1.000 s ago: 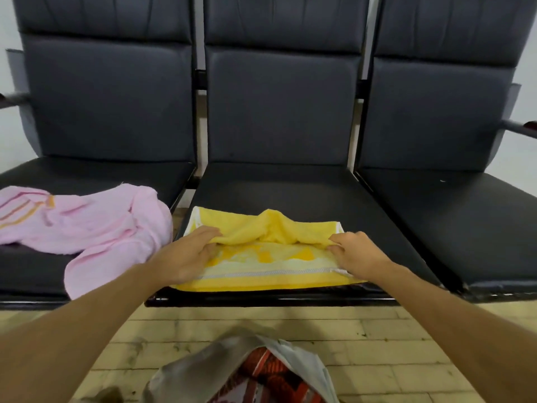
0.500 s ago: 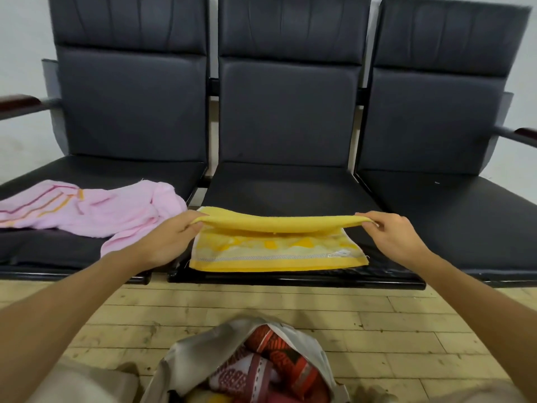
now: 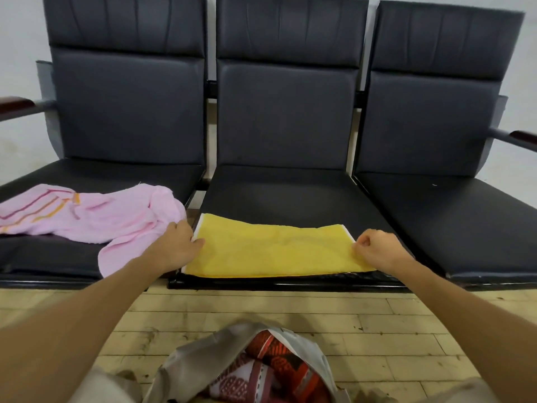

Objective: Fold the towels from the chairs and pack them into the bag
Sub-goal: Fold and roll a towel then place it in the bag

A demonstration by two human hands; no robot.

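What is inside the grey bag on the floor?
The bag holds red-and-white patterned cloth, probably a towel. Anything beneath it is hidden.

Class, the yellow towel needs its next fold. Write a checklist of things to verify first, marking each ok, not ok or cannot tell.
1. The yellow towel lies flat on the middle seat: ok.
2. The left hand holds its left edge: ok.
3. The right hand pinches its right edge: ok.
4. The layers underneath line up: cannot tell, they are hidden.
5. The bag stands open on the floor, with a red patterned towel inside: ok.
6. The pink towel is folded: not ok, it lies crumpled on the left seat.
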